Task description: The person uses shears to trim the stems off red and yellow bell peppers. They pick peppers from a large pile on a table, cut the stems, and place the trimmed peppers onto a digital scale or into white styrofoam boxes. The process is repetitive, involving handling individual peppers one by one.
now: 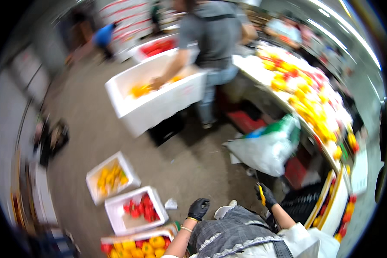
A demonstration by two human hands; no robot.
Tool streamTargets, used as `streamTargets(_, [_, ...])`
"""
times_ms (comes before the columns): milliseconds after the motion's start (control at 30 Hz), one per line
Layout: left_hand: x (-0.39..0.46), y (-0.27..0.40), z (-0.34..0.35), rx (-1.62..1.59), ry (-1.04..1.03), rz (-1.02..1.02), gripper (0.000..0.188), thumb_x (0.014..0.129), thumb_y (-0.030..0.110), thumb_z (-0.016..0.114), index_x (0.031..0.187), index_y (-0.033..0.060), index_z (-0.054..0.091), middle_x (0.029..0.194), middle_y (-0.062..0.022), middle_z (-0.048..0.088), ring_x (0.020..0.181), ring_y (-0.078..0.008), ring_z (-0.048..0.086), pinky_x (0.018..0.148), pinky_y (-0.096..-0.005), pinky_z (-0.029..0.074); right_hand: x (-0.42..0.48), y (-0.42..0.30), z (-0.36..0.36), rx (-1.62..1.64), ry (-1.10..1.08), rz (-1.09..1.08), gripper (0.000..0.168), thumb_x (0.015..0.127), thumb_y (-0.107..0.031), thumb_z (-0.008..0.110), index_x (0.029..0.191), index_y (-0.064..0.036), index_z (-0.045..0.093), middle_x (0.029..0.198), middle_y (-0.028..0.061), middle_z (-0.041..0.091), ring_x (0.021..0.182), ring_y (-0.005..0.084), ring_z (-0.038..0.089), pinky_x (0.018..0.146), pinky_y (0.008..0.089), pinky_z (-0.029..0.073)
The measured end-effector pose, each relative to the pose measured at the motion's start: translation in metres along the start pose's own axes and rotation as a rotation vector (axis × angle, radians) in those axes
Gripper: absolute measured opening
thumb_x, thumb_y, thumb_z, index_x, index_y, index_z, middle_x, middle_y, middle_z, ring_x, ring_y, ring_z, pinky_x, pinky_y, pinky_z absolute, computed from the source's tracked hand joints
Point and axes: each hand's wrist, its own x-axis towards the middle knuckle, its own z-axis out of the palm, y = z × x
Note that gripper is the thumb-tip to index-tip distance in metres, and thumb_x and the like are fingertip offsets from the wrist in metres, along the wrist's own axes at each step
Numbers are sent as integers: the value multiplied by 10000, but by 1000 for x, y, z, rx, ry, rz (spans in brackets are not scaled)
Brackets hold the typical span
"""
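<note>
My left hand, in a black glove with a yellow cuff, hangs in front of my grey checked apron. Its fingers are curled in, and nothing shows in them. My right hand, gloved in black too, is closed around a slim yellow-handled tool; blur hides its exact kind. Left of my left hand stands a white foam box of red bell peppers. Below it, a fuller box holds yellow and red bell peppers. A smaller foam box contains yellow peppers.
Ahead, a person reaches into a large foam box with yellow peppers, raised on a black crate. A long table heaped with peppers curves along the right. A stuffed plastic sack leans against it. Other people work farther back.
</note>
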Motion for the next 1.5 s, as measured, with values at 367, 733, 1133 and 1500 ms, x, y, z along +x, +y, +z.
streamTargets(367, [213,151,237,15,-596,358,220,784,148,619,986,64,639,897,-113,640,811,-224,632,743,-310,490,5,-93,-174,477,306,-283,315,880,-371,492,1030,-121,611,853,-47,569,639,45,470,495,199,347])
streamTargets(733, [363,241,452,-114,-862,529,212,800,115,625,1000,45,625,918,-97,628,833,-181,610,749,-284,477,-28,-17,-275,410,523,-231,336,934,-276,407,1131,-31,524,956,36,617,836,102,568,708,216,457])
streamTargets(1133, [455,352,519,-225,-808,597,391,745,71,650,1114,5,541,1097,-151,565,1021,-260,544,892,-342,421,-1,-115,-339,640,656,-289,250,888,-105,485,1115,-11,525,823,8,576,693,36,530,577,152,415])
streamTargets(1500, [510,530,731,815,-594,910,759,570,286,751,1238,80,453,1230,-177,468,1199,-352,368,1019,-511,209,2,-203,-507,423,674,-406,183,868,-97,537,1013,7,579,787,58,616,676,118,570,550,238,422])
